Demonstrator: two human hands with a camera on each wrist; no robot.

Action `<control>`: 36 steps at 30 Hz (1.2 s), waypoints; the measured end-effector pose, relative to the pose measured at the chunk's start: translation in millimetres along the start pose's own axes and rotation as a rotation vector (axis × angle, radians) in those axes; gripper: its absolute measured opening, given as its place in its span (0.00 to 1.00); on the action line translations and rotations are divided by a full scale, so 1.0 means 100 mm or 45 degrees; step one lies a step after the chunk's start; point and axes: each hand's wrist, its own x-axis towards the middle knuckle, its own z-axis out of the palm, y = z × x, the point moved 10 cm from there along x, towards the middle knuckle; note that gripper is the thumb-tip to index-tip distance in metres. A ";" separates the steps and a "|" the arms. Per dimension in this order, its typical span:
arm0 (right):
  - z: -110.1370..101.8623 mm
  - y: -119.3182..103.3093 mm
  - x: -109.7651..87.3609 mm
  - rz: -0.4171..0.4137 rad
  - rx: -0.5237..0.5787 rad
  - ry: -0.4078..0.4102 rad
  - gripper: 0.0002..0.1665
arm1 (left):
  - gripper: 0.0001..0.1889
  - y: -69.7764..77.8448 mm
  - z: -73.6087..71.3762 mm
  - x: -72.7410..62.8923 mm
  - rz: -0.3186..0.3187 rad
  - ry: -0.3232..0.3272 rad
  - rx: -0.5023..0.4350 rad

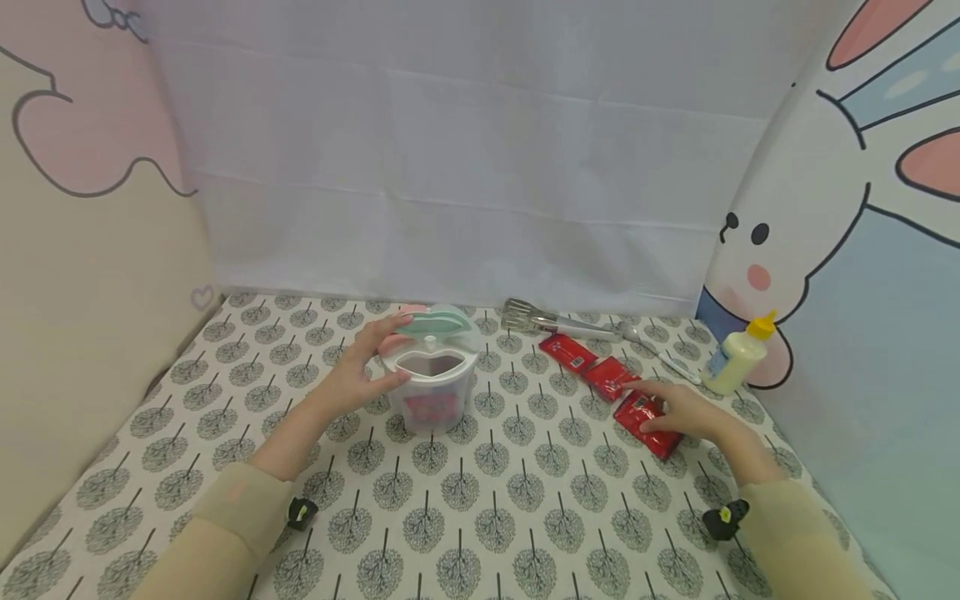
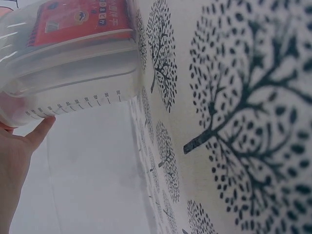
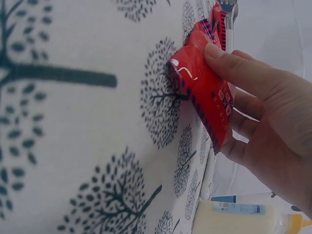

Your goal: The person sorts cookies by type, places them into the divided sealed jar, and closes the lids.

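Note:
My left hand (image 1: 358,373) grips the upper left side of a clear plastic container (image 1: 467,379), thumb near the front rim and fingers by the raised mint-green lid (image 1: 435,325). A lip-shaped opening shows in its white top. Inside sits a red packet (image 1: 432,411), also visible through the wall marked with a measuring scale (image 2: 73,105) in the left wrist view. With thumb and fingers, my right hand (image 1: 686,410) pinches a shiny red packet (image 3: 207,73), tilted up beside the cloth. Two more red packets (image 1: 567,353) lie in a line behind it.
Behind the packets lie a slotted metal utensil (image 1: 528,318) and a long-handled metal spoon (image 1: 630,332). A pale bottle with a yellow nozzle (image 1: 738,362) stands at the right edge. Tree-patterned cloth (image 1: 465,533) covers the table, with fabric walls (image 1: 465,167) around it.

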 end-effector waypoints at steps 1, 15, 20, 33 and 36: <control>0.00 -0.02 0.00 -0.009 -0.006 0.002 0.37 | 0.41 0.00 0.00 0.00 0.001 -0.001 -0.001; -0.32 -0.64 -0.06 -0.233 -0.037 0.134 0.18 | 0.41 0.03 0.00 0.02 0.040 0.002 0.012; -0.51 -0.91 -0.10 -0.314 -0.040 0.259 0.18 | 0.41 0.02 0.00 0.02 0.006 0.000 0.000; -1.00 -1.64 -0.15 -0.595 0.038 0.535 0.13 | 0.41 -0.02 -0.01 0.00 -0.069 -0.007 0.061; -1.08 -1.79 -0.16 -0.644 0.071 0.601 0.15 | 0.41 -0.03 0.00 -0.01 -0.075 -0.011 0.064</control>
